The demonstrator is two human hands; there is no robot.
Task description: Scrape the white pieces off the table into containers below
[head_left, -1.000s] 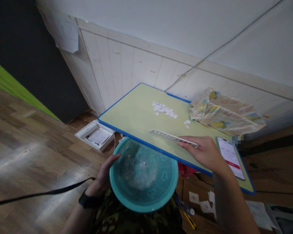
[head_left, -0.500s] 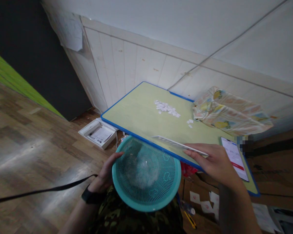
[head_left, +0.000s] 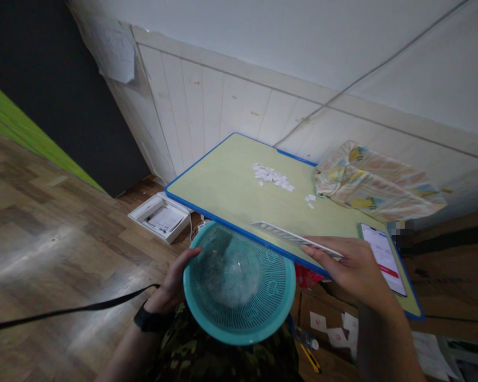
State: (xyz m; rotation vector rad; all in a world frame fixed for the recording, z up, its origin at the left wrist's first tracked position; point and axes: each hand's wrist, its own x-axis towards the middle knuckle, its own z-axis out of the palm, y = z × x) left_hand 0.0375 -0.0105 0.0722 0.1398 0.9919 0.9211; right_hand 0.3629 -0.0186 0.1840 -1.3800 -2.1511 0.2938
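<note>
My left hand (head_left: 178,281) grips the left rim of a turquoise plastic basket (head_left: 284,307), its thumb over the edge. The basket sits on my lap, against the near edge of the table. Clear, whitish stuff (head_left: 235,278) lies in its bottom; I cannot tell what it is. Between thumb and fingers of my right hand (head_left: 350,262) is a thin white card (head_left: 281,233), held tilted just above the table's near edge. A pile of small white paper pieces (head_left: 271,175) lies on the yellow-green tabletop (head_left: 211,175), with several loose ones to its right.
A phone (head_left: 382,260) lies at the table's right end, near a patterned cloth (head_left: 374,180). An open white box (head_left: 159,217) rests on the floor at left. Below right are paper cards (head_left: 336,337) and a yellow cutter (head_left: 310,358). A black strap (head_left: 83,310) crosses the left side.
My right hand and the white card have shifted very slightly to the right, and the card's tilt differs a little. The left hand and basket stay in place.
</note>
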